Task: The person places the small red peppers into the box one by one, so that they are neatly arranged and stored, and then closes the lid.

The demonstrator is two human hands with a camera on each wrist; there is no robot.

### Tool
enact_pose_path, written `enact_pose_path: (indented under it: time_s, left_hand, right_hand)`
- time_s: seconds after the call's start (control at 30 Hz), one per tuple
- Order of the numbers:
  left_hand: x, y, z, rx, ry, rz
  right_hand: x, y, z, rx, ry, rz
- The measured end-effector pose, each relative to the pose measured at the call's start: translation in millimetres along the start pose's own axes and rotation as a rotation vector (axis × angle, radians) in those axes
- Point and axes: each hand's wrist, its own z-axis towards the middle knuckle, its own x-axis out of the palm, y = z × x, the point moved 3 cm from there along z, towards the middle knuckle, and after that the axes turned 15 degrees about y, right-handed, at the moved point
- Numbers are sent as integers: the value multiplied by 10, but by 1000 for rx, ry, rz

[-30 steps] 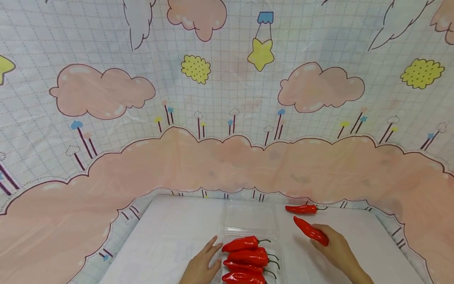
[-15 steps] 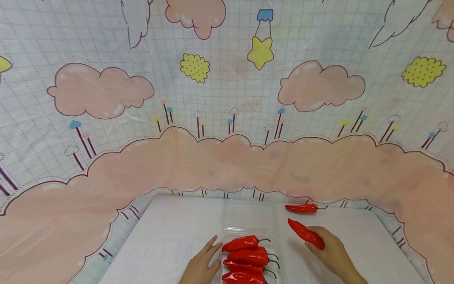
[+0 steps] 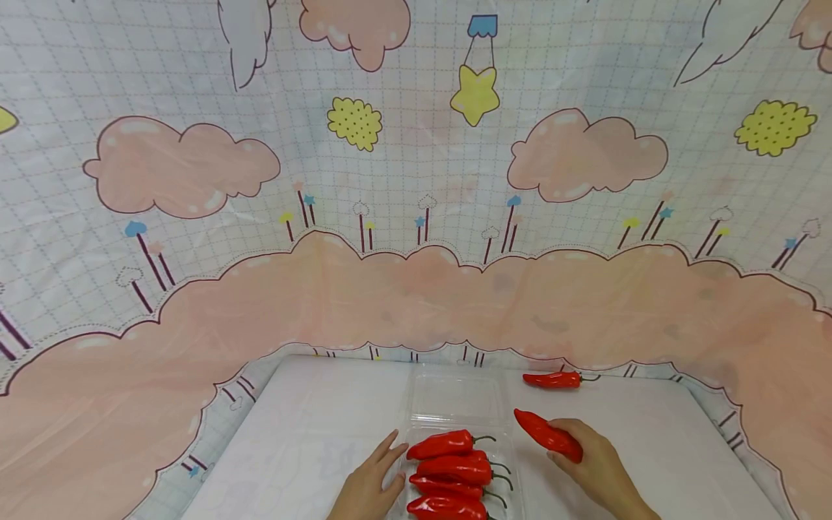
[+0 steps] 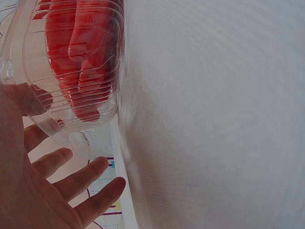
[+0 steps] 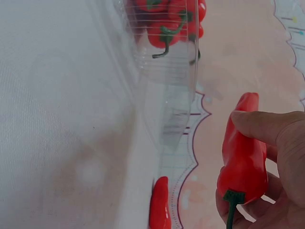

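Red pepper gripped in my right hand beside the clear tray of peppers, my left hand flat, fingers spread, touching its side, no writing visible

left hand: fingers spread and relaxed, thumb against the tray's rim | clear plastic tray: holds red peppers piled together | white table surface: beside the tray

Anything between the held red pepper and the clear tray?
Nothing visible. The right hand holds the red plastic pepper just right of the clear plastic tray. The gap between them is bare white table; the left hand rests at the tray's far side.
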Motion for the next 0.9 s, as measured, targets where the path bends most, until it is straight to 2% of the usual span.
enact_pose_path:
  time_s: [0.37, 0.57, 0.9]
  left_hand:
    - [-22, -18, -13, 4, -6, 9]
    - [-21, -19, -13, 4, -7, 12]
    - [-5, -9, -5, -12, 9, -2]
  right_hand:
    - [21, 42, -7, 41, 60, 1]
    - [34, 95, -15, 22, 60, 1]
    - [77, 170, -22, 10, 87, 76]
